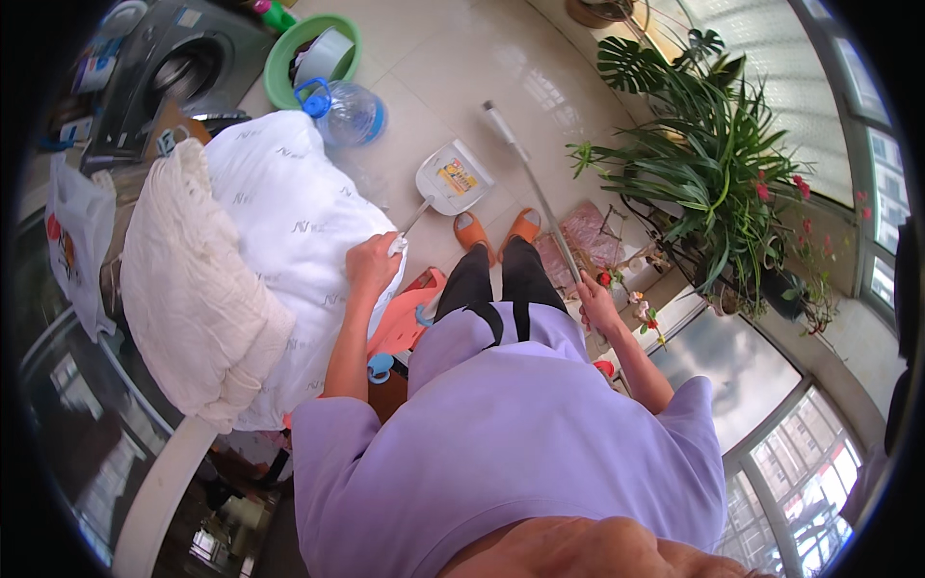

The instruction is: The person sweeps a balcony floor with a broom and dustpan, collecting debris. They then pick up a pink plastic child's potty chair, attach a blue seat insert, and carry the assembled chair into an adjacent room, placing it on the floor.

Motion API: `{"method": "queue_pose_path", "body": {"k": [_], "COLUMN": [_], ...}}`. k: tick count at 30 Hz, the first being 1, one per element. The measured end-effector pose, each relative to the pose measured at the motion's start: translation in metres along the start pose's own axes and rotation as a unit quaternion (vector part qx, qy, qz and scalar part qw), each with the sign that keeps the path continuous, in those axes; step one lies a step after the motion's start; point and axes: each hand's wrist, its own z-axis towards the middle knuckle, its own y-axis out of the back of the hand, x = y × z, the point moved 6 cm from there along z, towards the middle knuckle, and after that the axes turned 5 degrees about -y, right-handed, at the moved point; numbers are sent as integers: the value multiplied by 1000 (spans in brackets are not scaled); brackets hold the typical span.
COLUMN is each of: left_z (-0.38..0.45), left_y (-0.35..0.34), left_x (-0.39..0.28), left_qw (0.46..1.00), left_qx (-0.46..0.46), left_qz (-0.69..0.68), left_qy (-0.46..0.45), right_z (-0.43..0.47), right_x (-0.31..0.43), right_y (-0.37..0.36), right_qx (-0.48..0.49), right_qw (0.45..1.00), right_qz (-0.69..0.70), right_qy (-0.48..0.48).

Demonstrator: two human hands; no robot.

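Note:
My left hand [373, 266] is closed round the upper end of a long-handled dustpan, with something white and crumpled at its grip. The white pan [454, 178], which bears a yellow sticker, rests on the tiled floor ahead of my feet. In my right hand [597, 300] is the grey pole of a long tool [533, 173]. That pole slants away over the floor to a narrow white head at its far end, right of the dustpan. Whether the head is a broom or a scraper, I cannot tell.
A white printed quilt [289, 209] and a cream cloth [195, 289] bulge at the left. Beyond them are a large plastic bottle [350, 114], a green basin [278, 76] and a washing machine [238, 36]. Potted plants [708, 173] crowd the right, by a pink mat [589, 231].

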Motion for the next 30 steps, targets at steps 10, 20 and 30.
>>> {"method": "queue_pose_path", "body": {"k": [10,20,30], "left_z": [19,44,74], "left_y": [4,3,8], "left_x": [-27,-57,-49], "left_qw": [998,994,992], "left_qx": [-41,-40,-36], "left_qz": [1,30,13], "left_qy": [46,101,116], "right_z": [151,215,78], "right_x": [64,144,100], "right_y": [113,123,206], "right_qx": [-71,-159,-49], "right_qw": [901,985,987], "right_qz": [428,47,-152], "right_qy": [-17,52,1]}}
